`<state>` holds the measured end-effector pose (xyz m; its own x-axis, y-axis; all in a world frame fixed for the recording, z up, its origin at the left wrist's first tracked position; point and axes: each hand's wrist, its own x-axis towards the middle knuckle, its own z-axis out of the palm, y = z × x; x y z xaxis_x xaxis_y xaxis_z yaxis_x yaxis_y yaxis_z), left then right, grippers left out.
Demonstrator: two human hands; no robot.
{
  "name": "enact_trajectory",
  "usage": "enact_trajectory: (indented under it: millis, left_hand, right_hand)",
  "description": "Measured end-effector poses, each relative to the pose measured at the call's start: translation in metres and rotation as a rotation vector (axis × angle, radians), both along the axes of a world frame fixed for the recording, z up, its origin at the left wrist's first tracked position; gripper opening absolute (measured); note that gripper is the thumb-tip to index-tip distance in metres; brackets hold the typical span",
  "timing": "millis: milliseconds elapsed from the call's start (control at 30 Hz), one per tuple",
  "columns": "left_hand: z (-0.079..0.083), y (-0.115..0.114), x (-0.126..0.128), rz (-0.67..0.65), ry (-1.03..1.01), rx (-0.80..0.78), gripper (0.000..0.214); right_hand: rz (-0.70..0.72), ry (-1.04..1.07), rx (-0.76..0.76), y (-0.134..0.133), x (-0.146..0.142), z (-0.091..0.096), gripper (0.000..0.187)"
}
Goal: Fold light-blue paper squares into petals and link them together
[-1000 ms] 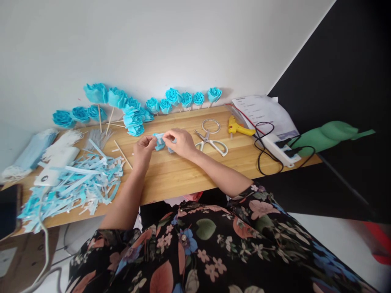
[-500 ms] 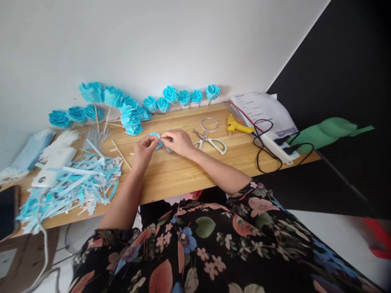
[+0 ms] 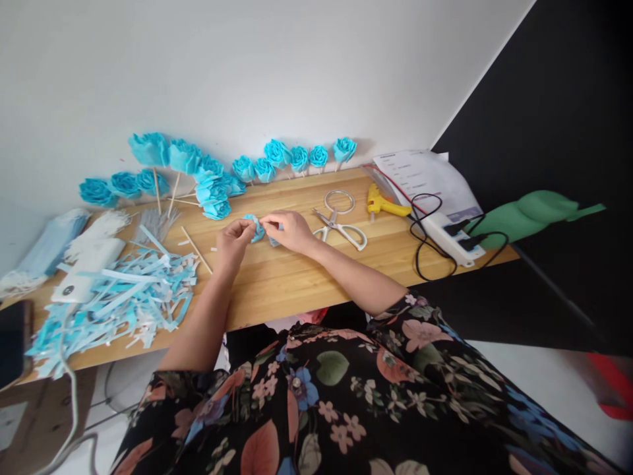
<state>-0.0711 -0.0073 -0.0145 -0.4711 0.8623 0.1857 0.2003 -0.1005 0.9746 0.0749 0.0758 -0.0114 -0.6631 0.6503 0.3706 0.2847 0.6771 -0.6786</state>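
Thumb and fingers of my left hand (image 3: 233,241) are pinched on the left side of a small light blue fabric piece (image 3: 258,232). At its right side, the fingertips of my right hand (image 3: 291,232) pinch the same piece. Both hands hover close together over the middle of the table, and they hide part of the piece. Another bit of blue material (image 3: 273,242) shows under my right hand. Just right of that hand lie white-handled scissors (image 3: 341,229), blades spread. A thin wooden stick (image 3: 196,251) rests left of my left hand.
Several blue fabric roses (image 3: 278,153) on sticks lean along the wall. Cut strips (image 3: 143,284), a white power bank (image 3: 89,270) and blue masks (image 3: 49,244) cover the left side. Rightward are a tape ring (image 3: 353,202), yellow glue gun (image 3: 383,203), power strip (image 3: 445,237) and papers (image 3: 420,175).
The fingers of my right hand have shifted slightly at the blue piece. My left hand and everything else on the table look the same.
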Motion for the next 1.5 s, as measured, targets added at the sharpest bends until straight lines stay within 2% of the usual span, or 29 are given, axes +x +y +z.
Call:
enact_trajectory:
  millis: [633, 1200, 1400, 1500]
  left_hand:
    - [0.0, -0.0005, -0.0013, -0.015, -0.041, 0.02, 0.018]
    - [0.0037, -0.0023, 0.0009, -0.034, -0.059, 0.022, 0.02]
    - [-0.0005, -0.001, -0.0019, -0.065, -0.098, 0.034, 0.023]
    - [-0.0038, 0.0003, -0.0053, -0.065, -0.143, 0.042, 0.023]
  right_hand:
    - [0.016, 0.045, 0.006, 0.0033, -0.0019, -0.0066, 0.017]
    - [-0.026, 0.02, -0.003, -0.0011, -0.0002, 0.0018, 0.018]
    - [-0.06, 0.036, 0.008, -0.0021, -0.001, 0.0015, 0.016]
    - [-0.052, 0.076, -0.038, 0.001, -0.0002, 0.0001, 0.018]
